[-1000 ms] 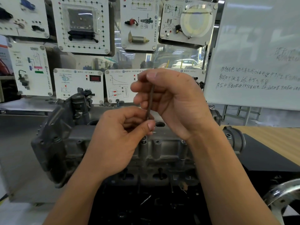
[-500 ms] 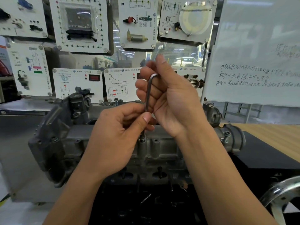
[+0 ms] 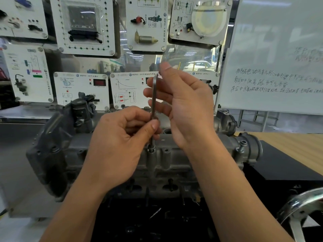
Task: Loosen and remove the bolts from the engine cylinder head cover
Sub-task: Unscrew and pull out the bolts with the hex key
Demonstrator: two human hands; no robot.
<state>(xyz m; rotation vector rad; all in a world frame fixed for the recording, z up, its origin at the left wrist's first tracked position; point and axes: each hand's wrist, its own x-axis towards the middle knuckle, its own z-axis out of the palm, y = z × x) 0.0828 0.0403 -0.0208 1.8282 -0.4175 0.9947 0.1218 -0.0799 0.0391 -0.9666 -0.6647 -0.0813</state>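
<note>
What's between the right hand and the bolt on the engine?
In the head view, an upright hex key runs from the right hand down to the bolt; the left hand pinches its shaft.

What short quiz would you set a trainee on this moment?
1. True or false: the hex key stands nearly upright with its tip in a bolt on the cylinder head cover.
2. The right hand holds the key at: A) its bent upper end; B) its tip; C) nowhere.
3. Fill in: the left hand pinches the shaft ____ the right hand.
Key: 1 true; 2 A; 3 below.
</note>
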